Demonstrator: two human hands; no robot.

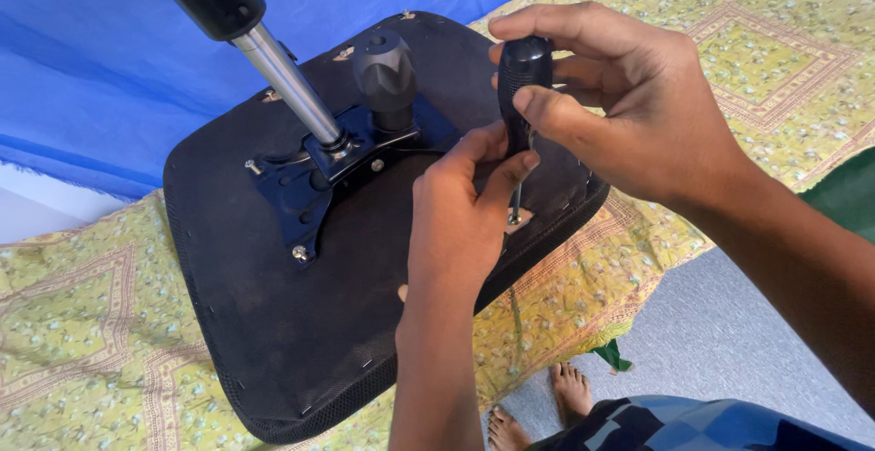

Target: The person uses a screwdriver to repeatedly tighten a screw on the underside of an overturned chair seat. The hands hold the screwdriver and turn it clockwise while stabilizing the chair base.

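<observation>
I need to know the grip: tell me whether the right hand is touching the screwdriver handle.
Touching. The head view shows the right hand with thumb and fingers wrapped around the black screwdriver handle, no gap.

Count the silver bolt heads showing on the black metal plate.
3 clear ones on the metal plate: a bolt at its left corner, one at its lower corner, one near the centre. Others may be hidden behind the hands or the chrome column.
</observation>
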